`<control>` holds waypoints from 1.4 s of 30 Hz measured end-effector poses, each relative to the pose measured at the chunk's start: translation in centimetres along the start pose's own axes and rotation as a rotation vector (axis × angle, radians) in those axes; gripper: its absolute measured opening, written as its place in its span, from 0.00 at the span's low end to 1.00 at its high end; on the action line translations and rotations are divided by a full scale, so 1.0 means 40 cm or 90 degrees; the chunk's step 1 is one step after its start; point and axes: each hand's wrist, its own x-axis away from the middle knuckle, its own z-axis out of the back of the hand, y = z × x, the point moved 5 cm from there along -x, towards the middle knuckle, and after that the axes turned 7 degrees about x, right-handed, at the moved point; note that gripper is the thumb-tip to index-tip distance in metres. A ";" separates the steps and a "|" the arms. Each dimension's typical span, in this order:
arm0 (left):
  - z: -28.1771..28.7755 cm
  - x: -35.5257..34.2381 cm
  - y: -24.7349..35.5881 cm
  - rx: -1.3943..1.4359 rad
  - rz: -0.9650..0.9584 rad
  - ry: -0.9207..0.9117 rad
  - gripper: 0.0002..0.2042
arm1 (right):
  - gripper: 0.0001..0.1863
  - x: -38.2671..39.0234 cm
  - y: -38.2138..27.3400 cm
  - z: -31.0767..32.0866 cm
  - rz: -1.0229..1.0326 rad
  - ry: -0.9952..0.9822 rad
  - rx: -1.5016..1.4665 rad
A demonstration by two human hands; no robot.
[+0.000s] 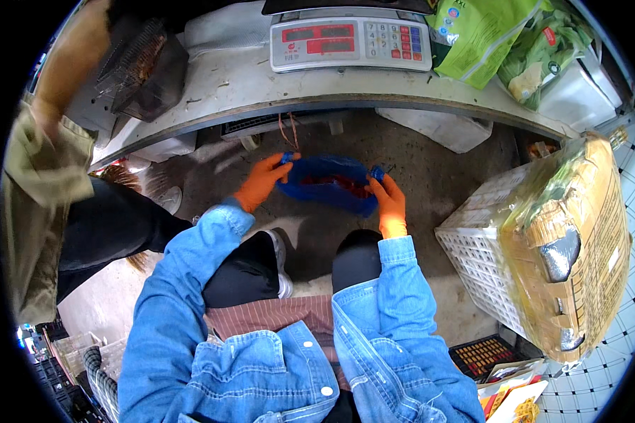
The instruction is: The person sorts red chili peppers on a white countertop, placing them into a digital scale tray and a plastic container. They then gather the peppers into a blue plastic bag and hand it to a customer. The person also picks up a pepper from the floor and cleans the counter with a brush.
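A blue plastic bag (328, 194) hangs between my hands, its mouth spread wide above the floor. Something dark red lies inside it; I cannot make out what it is. My left hand (262, 182), in an orange glove, pinches the bag's left handle. On the other side my right hand (389, 203), gloved the same way, grips the right handle. Both my arms are in light blue denim sleeves and reach forward over my knees.
Ahead is a table (240, 83) bearing a digital scale (351, 44), a dark bin (148, 77) and a green package (483, 39). At right, a cardboard box (578, 247) sits by a white crate (483, 247). Another person's leg (113, 218) stands at left.
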 end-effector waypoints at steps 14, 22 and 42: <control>-0.359 -0.142 -0.076 -0.255 -0.145 -0.382 0.31 | 0.10 0.027 -0.140 -0.072 0.401 0.008 0.663; -0.342 -0.164 -0.167 -0.186 0.208 -0.285 0.16 | 0.07 -0.065 -0.014 0.001 0.255 0.006 0.473; -0.267 -0.173 -0.190 -0.187 -0.060 -0.077 0.14 | 0.06 0.017 0.060 -0.076 0.264 -0.087 0.520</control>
